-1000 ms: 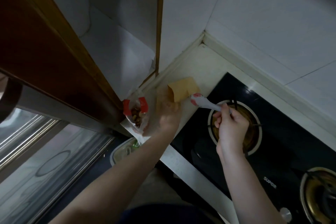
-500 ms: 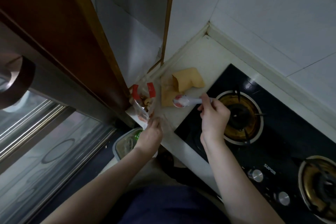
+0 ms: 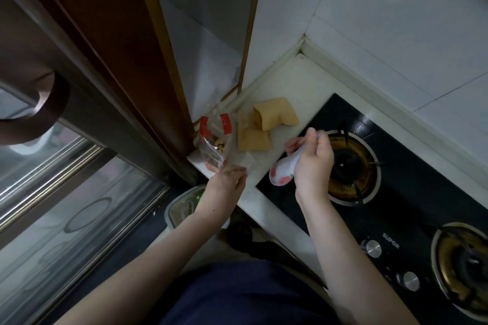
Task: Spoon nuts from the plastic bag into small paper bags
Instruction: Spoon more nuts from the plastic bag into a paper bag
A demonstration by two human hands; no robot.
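Now that the right hand, fingers curled around the ceramic spoon, has withdrawn it from the paper bags, the left hand pinches the plastic nut bag for refilling.

A glossy black glass gas hob with two brass-ringed burners sits sunk in the pale stone tabletop. Behind the hob rise dim white wall tiles. Left of it stands a dark brown wooden door frame, then a frosted glass sliding door.
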